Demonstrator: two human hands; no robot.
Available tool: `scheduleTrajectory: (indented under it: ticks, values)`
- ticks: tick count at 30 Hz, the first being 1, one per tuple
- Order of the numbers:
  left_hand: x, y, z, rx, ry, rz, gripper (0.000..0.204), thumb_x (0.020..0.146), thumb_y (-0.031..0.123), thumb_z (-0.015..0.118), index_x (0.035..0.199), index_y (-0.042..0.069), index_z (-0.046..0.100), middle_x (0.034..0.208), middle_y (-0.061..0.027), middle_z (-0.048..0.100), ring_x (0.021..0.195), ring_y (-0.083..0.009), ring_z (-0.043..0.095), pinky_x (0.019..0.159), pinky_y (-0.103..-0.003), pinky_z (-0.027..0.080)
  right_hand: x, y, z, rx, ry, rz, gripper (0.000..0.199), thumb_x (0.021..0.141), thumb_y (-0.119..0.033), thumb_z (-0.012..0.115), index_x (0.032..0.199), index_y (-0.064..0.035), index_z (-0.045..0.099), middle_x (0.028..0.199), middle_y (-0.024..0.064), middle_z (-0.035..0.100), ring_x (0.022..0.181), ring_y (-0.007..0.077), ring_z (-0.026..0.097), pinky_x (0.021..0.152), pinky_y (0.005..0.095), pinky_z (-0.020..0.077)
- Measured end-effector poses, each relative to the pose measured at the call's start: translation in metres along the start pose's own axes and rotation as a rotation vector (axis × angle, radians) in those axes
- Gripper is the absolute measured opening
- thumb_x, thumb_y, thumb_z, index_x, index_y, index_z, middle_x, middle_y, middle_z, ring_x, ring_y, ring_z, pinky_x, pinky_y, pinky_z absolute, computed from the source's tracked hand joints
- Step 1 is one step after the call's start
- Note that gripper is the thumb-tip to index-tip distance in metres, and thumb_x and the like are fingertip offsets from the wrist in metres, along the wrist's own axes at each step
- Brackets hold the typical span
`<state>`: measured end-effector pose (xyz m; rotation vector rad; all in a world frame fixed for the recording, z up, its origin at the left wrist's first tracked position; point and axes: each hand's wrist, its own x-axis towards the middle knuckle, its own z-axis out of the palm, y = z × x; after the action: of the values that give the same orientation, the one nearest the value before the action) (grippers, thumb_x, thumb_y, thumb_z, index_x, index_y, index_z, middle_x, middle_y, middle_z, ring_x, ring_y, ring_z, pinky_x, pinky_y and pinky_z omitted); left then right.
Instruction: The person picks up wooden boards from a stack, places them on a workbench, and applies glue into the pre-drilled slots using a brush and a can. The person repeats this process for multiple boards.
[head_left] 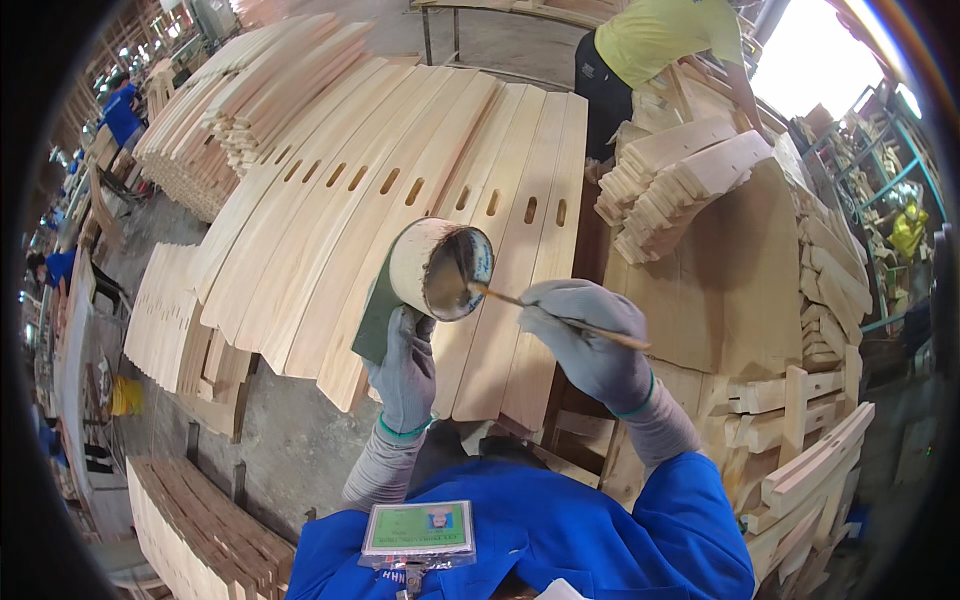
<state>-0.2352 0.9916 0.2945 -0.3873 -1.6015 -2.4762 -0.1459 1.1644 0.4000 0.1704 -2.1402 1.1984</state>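
My left hand point(404, 372), in a grey glove, is closed around a tipped white cup point(411, 264) whose mouth faces right. Brownish paste or glue coats the inside of the cup. A flat dark green piece point(377, 322), perhaps sandpaper, sticks out beside the cup at the same hand; how it is held is hidden. My right hand point(590, 338), also gloved, pinches a thin wooden stick point(500, 296) with its left end inside the cup. Below both hands lies a row of long pale wooden boards point(455, 130), several with an oval slot.
Stacked slats point(190, 130) stand at the far left, with more boards point(165, 310) nearer. Curved wooden pieces point(690, 175) rest on a cardboard sheet point(720, 280) at right. A co-worker in a yellow shirt point(665, 40) bends at the back. Lumber point(810, 470) is piled at lower right.
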Motion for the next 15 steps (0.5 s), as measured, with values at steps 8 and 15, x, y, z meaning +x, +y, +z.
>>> scheduleTrajectory:
  ticks: [8, 15]
  values:
    - [-0.001, -0.008, -0.013, 0.546, -0.119, 0.341, 0.020, 0.091, -0.001, 0.050, 0.108, -0.006, 0.058, 0.101, -0.0126, 0.058, 0.087, -0.0163, 0.060, 0.070, -0.027, 0.053, -0.024, 0.006, 0.007, -0.057, 0.129, -0.118, 0.021, 0.078, 0.002, 0.068, 0.091, -0.0019, 0.053, 0.087, 0.0168, 0.065, 0.072, 0.0240, 0.066, 0.061, 0.0299, 0.0526]
    - [0.000, 0.014, 0.001, 0.572, 0.023, 0.235, 0.034, 0.092, 0.000, 0.047, 0.125, -0.002, 0.046, 0.116, -0.0109, 0.055, 0.104, -0.0188, 0.056, 0.088, -0.031, 0.049, -0.051, -0.018, 0.010, 0.067, -0.137, -0.261, 0.028, 0.072, 0.007, 0.063, 0.098, -0.0006, 0.056, 0.095, 0.0170, 0.063, 0.092, 0.0325, 0.065, 0.072, 0.0320, 0.0539]
